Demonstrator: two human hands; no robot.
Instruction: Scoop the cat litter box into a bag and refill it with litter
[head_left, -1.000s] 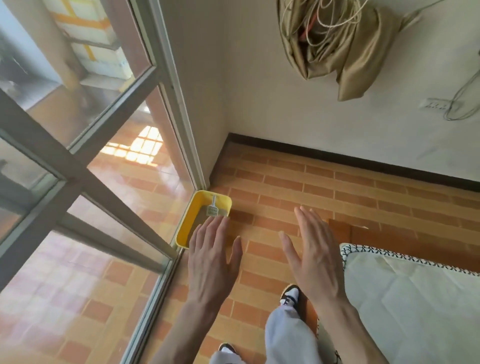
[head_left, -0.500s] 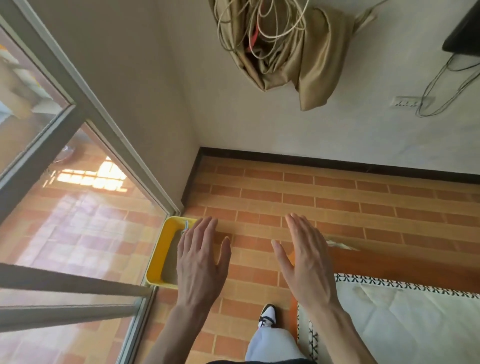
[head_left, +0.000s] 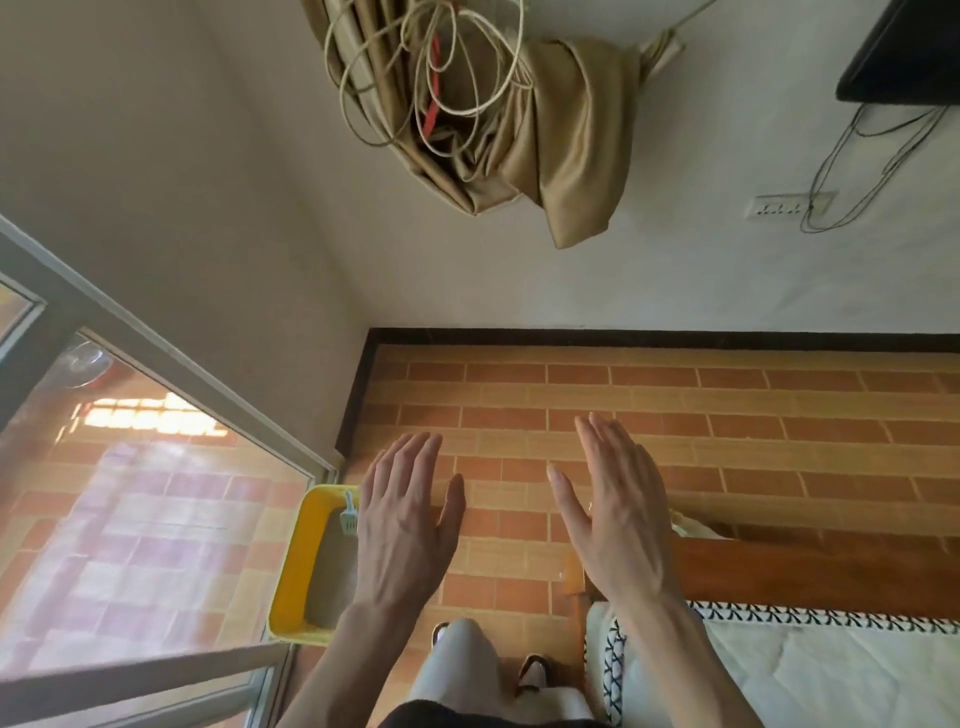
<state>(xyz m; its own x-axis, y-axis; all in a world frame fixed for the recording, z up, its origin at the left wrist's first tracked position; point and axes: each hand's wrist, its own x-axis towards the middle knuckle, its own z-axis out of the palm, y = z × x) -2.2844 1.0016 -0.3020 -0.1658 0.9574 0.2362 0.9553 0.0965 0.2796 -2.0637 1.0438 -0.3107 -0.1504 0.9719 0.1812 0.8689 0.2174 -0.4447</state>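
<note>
A yellow litter box (head_left: 297, 566) sits on the brick-patterned floor against the glass door, with grey litter (head_left: 335, 577) inside. A small pale green scoop (head_left: 349, 514) lies at its far end. My left hand (head_left: 405, 519) hovers flat and open above the box's right side, hiding part of it. My right hand (head_left: 618, 514) is held out open, palm turned inward, above the floor to the right. Neither hand holds anything. No bag is in view.
A glass door with a grey frame (head_left: 171, 364) fills the left. A wooden bed frame (head_left: 810, 571) with a pale mattress (head_left: 841, 675) stands at the right. Tied curtains and cords (head_left: 493, 119) hang on the back wall. My legs and shoes (head_left: 530, 670) are below.
The view has swung to the right and moved closer; the litter box now lies lower and nearer my left hand. Both hands stay open and held out in front.
</note>
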